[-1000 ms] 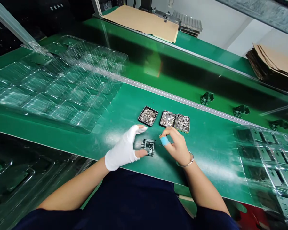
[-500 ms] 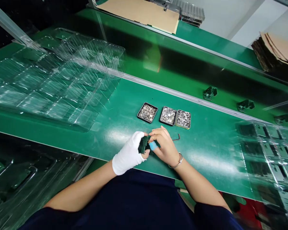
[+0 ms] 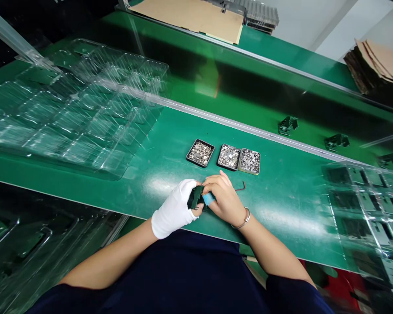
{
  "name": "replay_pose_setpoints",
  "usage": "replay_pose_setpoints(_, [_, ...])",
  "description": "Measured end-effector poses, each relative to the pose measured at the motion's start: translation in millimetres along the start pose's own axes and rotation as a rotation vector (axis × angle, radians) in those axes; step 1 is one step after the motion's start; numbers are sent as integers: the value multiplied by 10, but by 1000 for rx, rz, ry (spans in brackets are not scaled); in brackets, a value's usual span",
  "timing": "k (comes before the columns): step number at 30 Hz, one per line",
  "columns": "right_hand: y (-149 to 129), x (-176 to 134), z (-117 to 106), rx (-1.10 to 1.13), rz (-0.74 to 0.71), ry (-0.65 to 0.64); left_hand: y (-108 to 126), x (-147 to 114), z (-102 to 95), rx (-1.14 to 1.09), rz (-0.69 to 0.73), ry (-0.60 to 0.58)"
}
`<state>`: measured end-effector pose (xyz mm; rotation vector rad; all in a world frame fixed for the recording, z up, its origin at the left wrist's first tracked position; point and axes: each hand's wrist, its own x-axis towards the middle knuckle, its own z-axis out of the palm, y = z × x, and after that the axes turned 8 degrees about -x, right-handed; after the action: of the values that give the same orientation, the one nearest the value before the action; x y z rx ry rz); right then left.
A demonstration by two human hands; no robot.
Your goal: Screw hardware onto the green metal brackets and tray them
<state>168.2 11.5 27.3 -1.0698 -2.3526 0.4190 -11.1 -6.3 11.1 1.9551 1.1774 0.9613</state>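
My left hand point(image 3: 175, 208), in a white glove with bare fingertips, is closed around a small dark green part point(image 3: 197, 197) with a blocky, bracket-like shape. My right hand point(image 3: 223, 197) has blue tape on one digit and a metal bangle at the wrist. Its fingers are pinched together at the right side of the part; whatever is between them is too small or hidden. Just beyond the right hand, an L-shaped hex key point(image 3: 243, 187) lies on the green bench point(image 3: 157, 170).
Small black trays point(image 3: 200, 153) of tiny metal pieces stand ahead of my hands. A large clear plastic tray point(image 3: 75, 117) covers the left side. Another clear tray point(image 3: 373, 205) with green parts sits at right. A metal rail point(image 3: 222, 121) crosses behind, and cardboard sheets point(image 3: 190, 17) lie on the shelf.
Almost nothing differs. Both hands stay together at the dark green part, with only a slight shift of the fingers and of the view.
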Motion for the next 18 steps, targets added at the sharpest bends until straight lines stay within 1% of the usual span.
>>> replay_pose_setpoints(3, [11, -1, 3, 4, 16, 2, -3, -1, 13, 62, 62, 13])
replay_pose_setpoints(5, [17, -3, 8, 12, 41, -3, 2, -5, 19, 156, 136, 33])
replay_pose_setpoints(7, [21, -5, 16, 23, 59, -10, 12, -9, 13, 237, 179, 45])
replay_pose_setpoints(9, [22, -4, 26, 34, 70, -10, 22, -6, -12, 218, 155, 16])
replay_pose_setpoints(13, [10, 16, 39, 93, 105, 11, 31, 11, -67, 68, 66, -69])
replay_pose_setpoints(15, [-1, 28, 41, 129, 123, 32, 26, 18, -60, 56, 59, -56])
replay_pose_setpoints(18, [-19, 34, 45, 143, 141, 71, 16, 31, -8, 71, 87, 7])
